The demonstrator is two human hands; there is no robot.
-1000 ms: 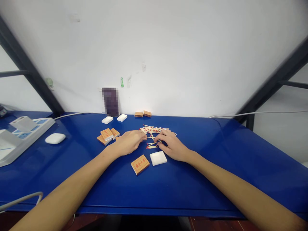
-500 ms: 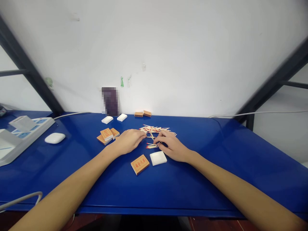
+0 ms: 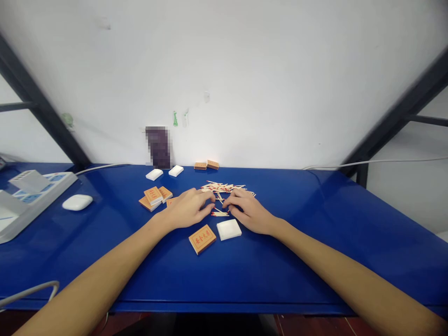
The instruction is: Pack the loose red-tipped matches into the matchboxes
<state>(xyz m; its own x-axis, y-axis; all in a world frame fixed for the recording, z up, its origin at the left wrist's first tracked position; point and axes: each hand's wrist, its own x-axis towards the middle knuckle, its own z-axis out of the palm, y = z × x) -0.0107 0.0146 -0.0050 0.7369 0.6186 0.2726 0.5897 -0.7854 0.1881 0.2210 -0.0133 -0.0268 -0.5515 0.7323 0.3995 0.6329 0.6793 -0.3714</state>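
Note:
My left hand (image 3: pixel 187 208) is open at the left of some loose matches, thumb and forefinger apart, with the thumb tip close to the red heads of a small row of matches (image 3: pixel 220 214). Across from it, my right hand (image 3: pixel 249 210) has its fingers curled and pinched on a match at the row's right end; the fingertips partly hide it. Behind both hands spreads a larger pile of red-headed matches (image 3: pixel 226 187). Nearer to me lie a white matchbox tray (image 3: pixel 229 229) and an orange matchbox sleeve (image 3: pixel 202 239) with red characters.
Several orange matchboxes (image 3: pixel 153 196) are stacked left of my left hand. Two white trays (image 3: pixel 154 174) and two orange boxes (image 3: pixel 200 166) stand by the wall. A white earbud case (image 3: pixel 77 202) and a power strip (image 3: pixel 42 196) occupy the left of the blue table (image 3: pixel 297 270).
My left thumb has moved down and away from the forefinger, opening a gap near the match heads. The right hand stays at the row's right end. The view has shifted slightly.

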